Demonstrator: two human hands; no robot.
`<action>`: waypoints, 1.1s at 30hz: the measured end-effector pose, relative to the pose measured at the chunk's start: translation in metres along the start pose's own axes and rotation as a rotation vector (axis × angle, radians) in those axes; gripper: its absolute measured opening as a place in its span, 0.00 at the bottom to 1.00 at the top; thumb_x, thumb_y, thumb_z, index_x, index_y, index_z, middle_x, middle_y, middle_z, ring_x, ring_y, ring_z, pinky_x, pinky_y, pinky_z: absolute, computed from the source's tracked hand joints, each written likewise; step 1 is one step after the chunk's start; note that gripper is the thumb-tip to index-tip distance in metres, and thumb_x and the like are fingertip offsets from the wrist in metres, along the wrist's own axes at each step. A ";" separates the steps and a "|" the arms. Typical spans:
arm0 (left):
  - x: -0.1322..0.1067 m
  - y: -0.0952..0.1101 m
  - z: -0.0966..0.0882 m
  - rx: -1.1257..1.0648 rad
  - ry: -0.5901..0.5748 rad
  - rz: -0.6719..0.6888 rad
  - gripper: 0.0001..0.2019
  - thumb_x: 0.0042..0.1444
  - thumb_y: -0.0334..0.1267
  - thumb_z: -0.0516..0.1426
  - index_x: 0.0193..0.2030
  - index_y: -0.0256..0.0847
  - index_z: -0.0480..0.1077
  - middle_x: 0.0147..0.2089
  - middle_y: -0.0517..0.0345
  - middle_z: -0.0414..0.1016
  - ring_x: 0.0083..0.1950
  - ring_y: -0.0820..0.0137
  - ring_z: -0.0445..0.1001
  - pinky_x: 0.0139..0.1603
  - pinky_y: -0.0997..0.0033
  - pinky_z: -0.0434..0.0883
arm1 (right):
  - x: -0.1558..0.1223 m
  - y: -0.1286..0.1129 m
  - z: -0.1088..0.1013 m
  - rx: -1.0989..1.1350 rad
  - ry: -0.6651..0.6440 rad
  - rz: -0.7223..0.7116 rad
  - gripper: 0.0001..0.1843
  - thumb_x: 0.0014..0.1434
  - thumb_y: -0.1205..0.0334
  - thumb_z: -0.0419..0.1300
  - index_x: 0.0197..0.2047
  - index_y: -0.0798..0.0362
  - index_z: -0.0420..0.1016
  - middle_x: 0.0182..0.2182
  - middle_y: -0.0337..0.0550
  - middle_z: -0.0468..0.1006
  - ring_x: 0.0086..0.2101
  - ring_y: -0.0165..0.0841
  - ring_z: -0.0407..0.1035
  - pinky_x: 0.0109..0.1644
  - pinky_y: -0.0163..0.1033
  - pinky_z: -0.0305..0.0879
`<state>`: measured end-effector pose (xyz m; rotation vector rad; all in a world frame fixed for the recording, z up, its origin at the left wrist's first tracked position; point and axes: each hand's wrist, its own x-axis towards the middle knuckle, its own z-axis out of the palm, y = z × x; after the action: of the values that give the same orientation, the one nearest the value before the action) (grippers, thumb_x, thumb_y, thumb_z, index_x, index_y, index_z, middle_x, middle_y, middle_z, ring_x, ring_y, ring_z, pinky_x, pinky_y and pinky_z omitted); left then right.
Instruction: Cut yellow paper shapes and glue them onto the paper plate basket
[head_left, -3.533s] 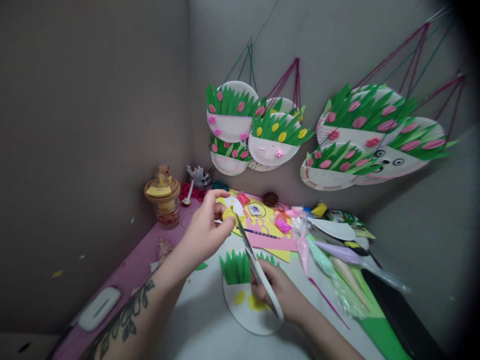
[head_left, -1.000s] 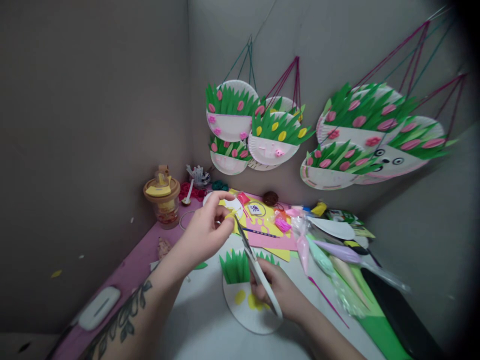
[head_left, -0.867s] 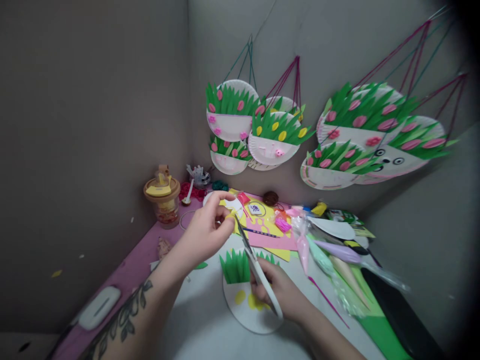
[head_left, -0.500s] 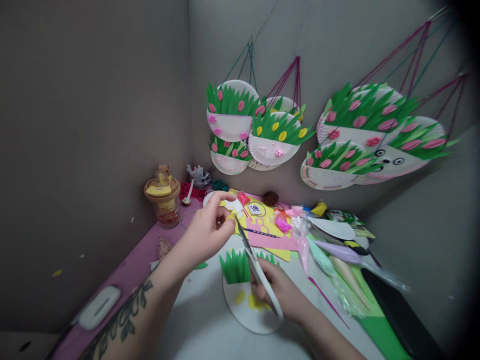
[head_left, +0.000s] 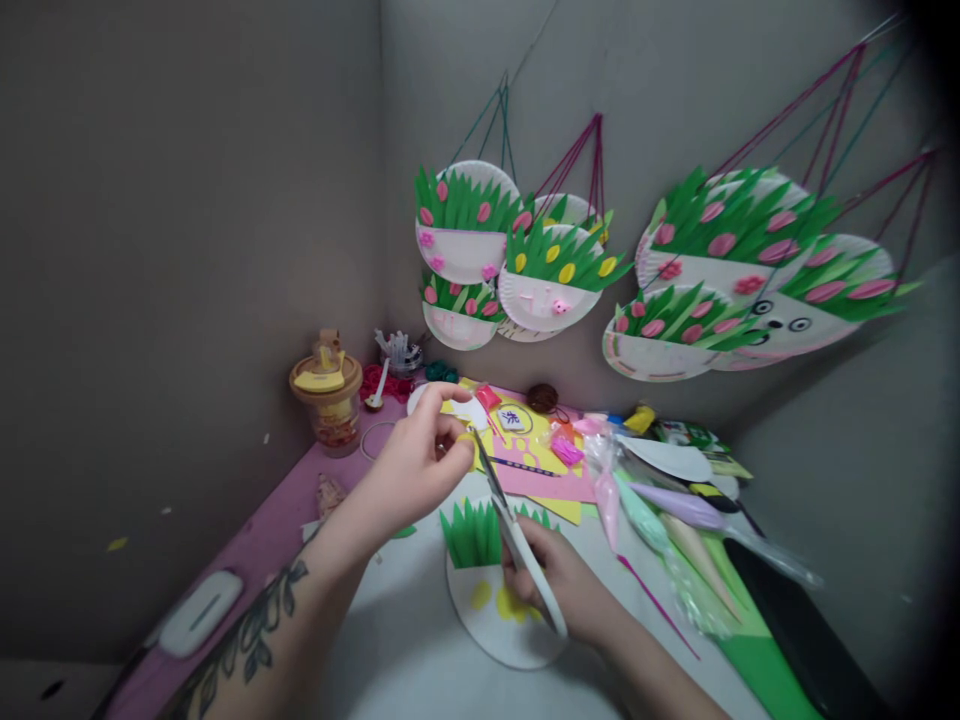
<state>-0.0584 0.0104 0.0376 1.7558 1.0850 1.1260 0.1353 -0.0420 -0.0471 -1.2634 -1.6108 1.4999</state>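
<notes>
My left hand [head_left: 416,462] is raised over the table and pinches a small yellow paper piece [head_left: 466,437] between thumb and fingers. My right hand [head_left: 559,585] grips white-handled scissors [head_left: 517,545], whose blades point up to the yellow piece. Below both hands lies a white paper plate [head_left: 499,625] with green paper grass [head_left: 471,530] and yellow petals glued on.
Several finished plate baskets [head_left: 551,265] hang on the grey wall. Pink and yellow sheets [head_left: 540,470], pastel piping bags [head_left: 660,510], a pencil and small craft bits lie behind. A yellow-lidded jar [head_left: 327,400] stands at the left. A white device [head_left: 199,612] rests on the pink table edge.
My left fingers have turned the yellow piece slightly against the scissor blades. Both hands stay in nearly the same place.
</notes>
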 end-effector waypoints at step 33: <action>0.001 -0.005 -0.002 0.070 -0.010 0.025 0.16 0.55 0.31 0.53 0.49 0.43 0.56 0.26 0.67 0.68 0.29 0.75 0.67 0.32 0.75 0.63 | 0.001 0.003 0.000 -0.018 0.010 -0.015 0.08 0.37 0.68 0.53 0.24 0.50 0.59 0.18 0.32 0.64 0.21 0.28 0.58 0.24 0.33 0.55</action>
<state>-0.0611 0.0133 0.0341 1.8314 1.1117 1.1054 0.1356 -0.0419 -0.0503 -1.2643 -1.6272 1.4708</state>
